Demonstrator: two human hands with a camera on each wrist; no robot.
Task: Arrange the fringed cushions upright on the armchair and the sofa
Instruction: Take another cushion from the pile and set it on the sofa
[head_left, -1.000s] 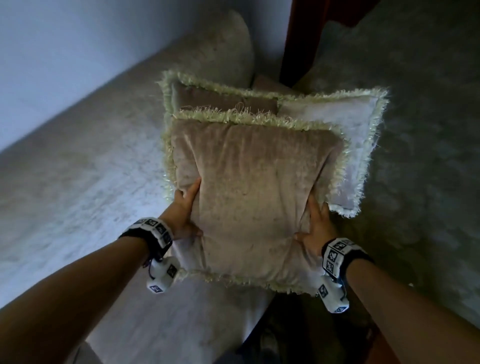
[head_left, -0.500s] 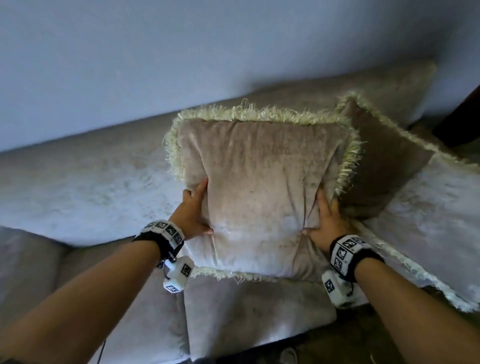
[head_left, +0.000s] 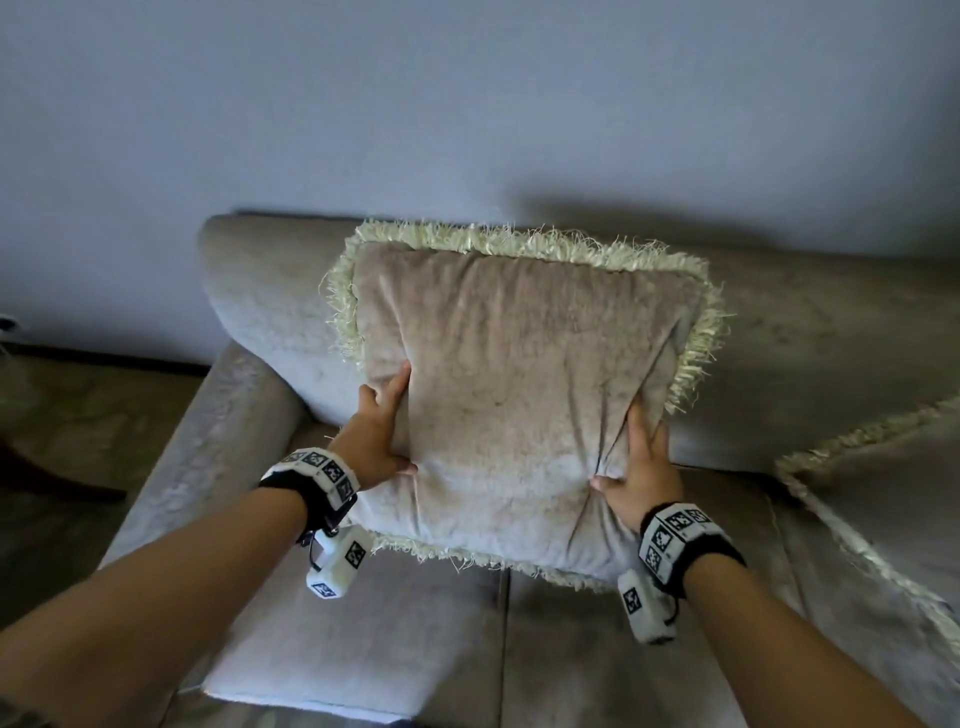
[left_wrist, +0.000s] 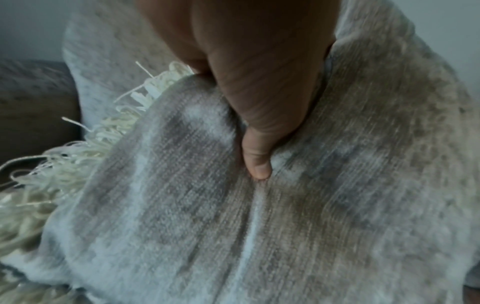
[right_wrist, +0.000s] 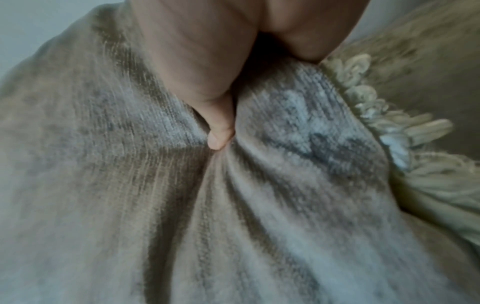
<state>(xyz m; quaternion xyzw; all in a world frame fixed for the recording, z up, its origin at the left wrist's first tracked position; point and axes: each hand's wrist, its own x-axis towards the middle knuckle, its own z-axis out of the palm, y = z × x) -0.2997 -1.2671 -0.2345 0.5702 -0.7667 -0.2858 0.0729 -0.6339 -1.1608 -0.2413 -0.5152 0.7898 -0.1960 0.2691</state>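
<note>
fringed cushion (head_left: 519, 395) held upright over the sofa (head_left: 270, 312) seat near its left end, left hand (head_left: 376, 441) and right hand (head_left: 641, 467) each gripping a side, thumbs dug into the fabric, 2nd cushion (head_left: 883, 493) lying off to the right

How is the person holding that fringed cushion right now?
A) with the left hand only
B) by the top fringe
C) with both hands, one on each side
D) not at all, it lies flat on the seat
C: the left hand and right hand each grip a side of the fringed cushion, thumbs pressed into its front.
</note>
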